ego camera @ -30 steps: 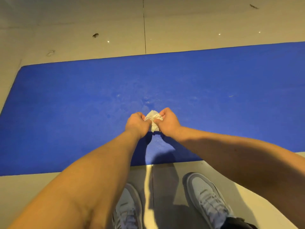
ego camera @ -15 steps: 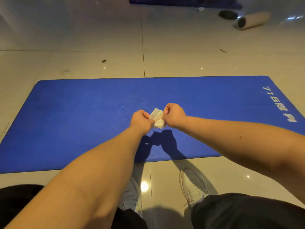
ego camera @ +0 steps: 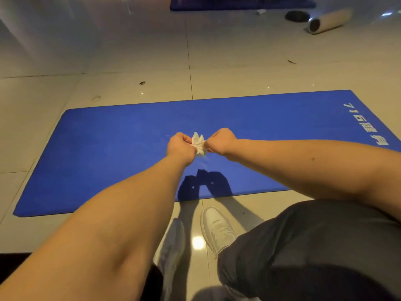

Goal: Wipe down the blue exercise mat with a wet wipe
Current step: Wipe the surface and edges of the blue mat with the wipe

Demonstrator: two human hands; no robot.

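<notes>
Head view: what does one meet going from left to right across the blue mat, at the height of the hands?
left hand → wet wipe, pinched by both hands → right hand → white lettering near the right end of the blue mat

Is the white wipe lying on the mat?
No, left hand and right hand pinch the crumpled white wipe above the blue exercise mat.

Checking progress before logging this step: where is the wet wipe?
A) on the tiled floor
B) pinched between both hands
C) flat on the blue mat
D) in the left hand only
B: the left hand and right hand both pinch the crumpled wet wipe, raised over the blue exercise mat.
</notes>
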